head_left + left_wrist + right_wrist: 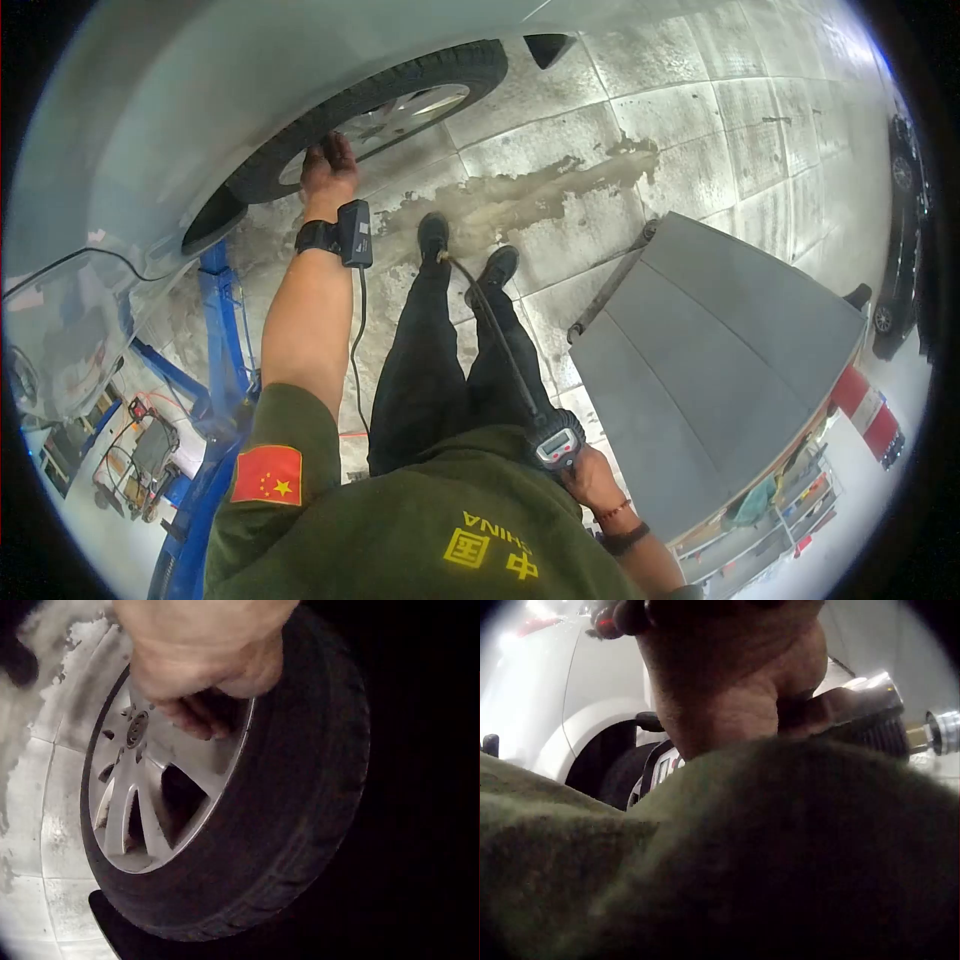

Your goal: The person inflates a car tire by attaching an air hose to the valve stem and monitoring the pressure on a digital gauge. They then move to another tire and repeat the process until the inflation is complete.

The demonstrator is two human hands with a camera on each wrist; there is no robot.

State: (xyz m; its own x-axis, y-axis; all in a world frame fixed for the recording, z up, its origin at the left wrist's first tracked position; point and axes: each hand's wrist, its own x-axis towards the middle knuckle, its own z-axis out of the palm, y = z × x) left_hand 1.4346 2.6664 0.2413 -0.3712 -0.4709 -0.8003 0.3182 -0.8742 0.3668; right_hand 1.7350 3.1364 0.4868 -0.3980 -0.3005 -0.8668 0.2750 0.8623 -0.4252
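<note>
In the head view my left hand (329, 178) reaches to the car wheel (430, 104), a silver alloy rim inside a black tyre (285, 140). The left wrist view shows this hand (210, 656) over the rim's edge, fingers bent inward beside a spoke (191, 761). Whatever the fingertips pinch there is hidden. At my waist, my right hand (594, 478) grips a digital tyre inflator gauge (557, 447) with a small lit display. Its black hose (503, 335) hangs across my legs to a brass end. In the right wrist view, sleeve cloth covers much of that hand (727, 675).
A grey flat-topped cabinet (720, 350) stands to my right on casters. Blue lift post (222, 320) is at left beneath the pale car body (130, 130). The tiled floor (540, 150) bears a wet-looking patch. A dark car (898, 240) sits far right.
</note>
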